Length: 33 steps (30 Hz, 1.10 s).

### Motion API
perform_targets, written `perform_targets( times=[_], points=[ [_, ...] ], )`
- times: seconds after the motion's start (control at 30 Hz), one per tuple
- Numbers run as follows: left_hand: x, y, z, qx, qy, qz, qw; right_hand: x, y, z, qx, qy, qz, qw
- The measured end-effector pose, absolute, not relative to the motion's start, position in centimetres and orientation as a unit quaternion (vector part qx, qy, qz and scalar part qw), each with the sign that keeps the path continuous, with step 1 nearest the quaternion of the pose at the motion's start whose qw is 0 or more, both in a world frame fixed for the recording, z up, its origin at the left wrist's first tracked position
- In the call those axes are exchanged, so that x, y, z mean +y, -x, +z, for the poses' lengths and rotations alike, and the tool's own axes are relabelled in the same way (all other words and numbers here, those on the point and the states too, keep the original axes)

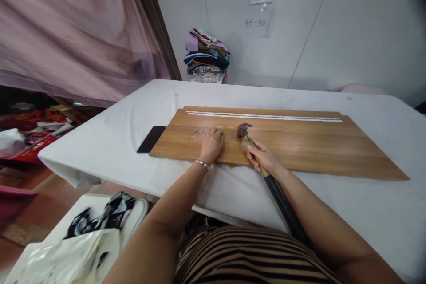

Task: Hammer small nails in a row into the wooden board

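My right hand is wrapped round the yellow part of a claw hammer's handle, close below the rusty head. The head is over the wooden board, and the black grip runs back toward my body. My left hand rests palm down on the board, left of the hammer head, its fingers bent and close together. Whatever is under those fingertips is hidden. Several loose nails lie just left of this hand. Small dark points form a row across the board, partly behind the hammer and right hand.
Two pale measuring strips run along the board's far side. A flat black object lies at its left end on the white-covered table. Folded clothes are stacked by the wall. A white stool with cloth and a bag stands lower left.
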<state>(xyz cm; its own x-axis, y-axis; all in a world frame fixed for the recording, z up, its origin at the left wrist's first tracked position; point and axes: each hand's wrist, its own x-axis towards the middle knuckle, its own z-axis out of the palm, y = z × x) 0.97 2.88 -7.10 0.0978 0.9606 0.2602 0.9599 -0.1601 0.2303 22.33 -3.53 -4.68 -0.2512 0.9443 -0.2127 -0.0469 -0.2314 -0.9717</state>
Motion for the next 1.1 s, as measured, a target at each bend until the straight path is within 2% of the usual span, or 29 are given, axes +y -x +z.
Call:
perform_targets(
  times=[1.1],
  points=[
    [2.82, -0.92, -7.11, 0.639, -0.743, 0.196, 0.006, -3.90, -22.37, -4.33, -0.478, 0.471, 0.628, 0.394]
  ],
)
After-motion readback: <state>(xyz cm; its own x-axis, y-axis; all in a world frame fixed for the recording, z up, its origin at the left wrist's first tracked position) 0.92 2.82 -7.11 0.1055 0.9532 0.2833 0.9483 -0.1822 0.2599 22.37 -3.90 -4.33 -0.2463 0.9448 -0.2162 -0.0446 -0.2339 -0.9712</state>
